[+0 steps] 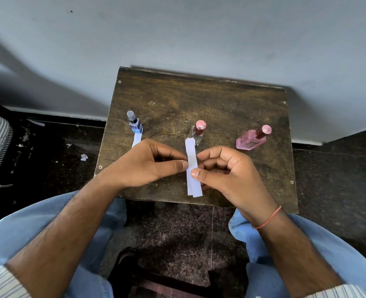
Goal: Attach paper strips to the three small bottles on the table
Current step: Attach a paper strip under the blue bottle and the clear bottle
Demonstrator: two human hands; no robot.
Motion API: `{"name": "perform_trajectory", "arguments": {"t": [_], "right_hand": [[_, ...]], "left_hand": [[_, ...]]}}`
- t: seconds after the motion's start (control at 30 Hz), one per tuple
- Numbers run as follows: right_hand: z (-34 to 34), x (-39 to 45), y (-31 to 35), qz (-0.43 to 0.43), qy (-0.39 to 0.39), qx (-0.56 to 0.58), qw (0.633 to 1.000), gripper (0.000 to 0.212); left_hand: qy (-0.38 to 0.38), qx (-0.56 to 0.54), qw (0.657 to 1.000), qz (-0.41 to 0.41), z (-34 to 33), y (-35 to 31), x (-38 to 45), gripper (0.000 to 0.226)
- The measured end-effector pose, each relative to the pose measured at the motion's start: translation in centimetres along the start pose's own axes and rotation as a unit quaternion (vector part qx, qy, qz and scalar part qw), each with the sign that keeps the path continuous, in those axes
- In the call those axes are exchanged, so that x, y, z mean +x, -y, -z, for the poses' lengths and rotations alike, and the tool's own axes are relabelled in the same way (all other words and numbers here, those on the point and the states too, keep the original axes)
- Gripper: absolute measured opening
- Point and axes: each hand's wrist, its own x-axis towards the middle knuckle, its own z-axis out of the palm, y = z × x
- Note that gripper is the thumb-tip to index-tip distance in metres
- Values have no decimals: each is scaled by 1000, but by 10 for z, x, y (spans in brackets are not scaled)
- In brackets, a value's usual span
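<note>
Pinching a white paper strip (191, 166) between both hands right now, left hand (147, 164) clamping thumb and forefinger on its left edge, right hand (225, 171) pressing a thumb onto the front of it a bit lower down. Looking like two layers fanning apart at the bottom end, maybe a backing being peeled, can't really tell. Running the strip's long axis straight away from the body, top end reaching almost to the middle bottle (197, 132) and sitting just in front of it, so probably heading there next, both hands about equally close. Leaving the left bottle (134, 123) alone, already wearing its own strip (136, 139) trailing toward the near edge. Standing bare and well off to the right, the pink bottle (253, 137), leaning over in this wide view. Working over a small, scuffed dark wooden table (199, 97) pushed against a pale wall (177, 35), with paper scraps littering the dark floor (48, 151) on the left.
</note>
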Motion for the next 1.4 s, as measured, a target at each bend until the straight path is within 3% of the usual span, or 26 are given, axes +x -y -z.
{"name": "perform_trajectory", "arguments": {"t": [0.43,0.73,1.0,1.17,1.27,1.4], "right_hand": [[-3,1,-5,19,2,-36,999,33],[-2,2,-9,31,5,-14,999,30],[0,2,-7,-18,44,81,996,32],[0,2,-6,-34,68,76,994,23],[-1,1,-5,-37,69,73,994,20],[-2,-1,-2,-41,71,66,994,20]], "left_hand": [[-33,-48,997,58,-2,-4,-1,21],[-46,-37,997,48,1,-2,0,24],[-66,-71,995,11,4,1,-1,20],[-46,-91,994,-28,1,3,1,36],[-36,-72,994,-68,2,5,0,49],[-46,-13,990,-133,1,6,0,42]]}}
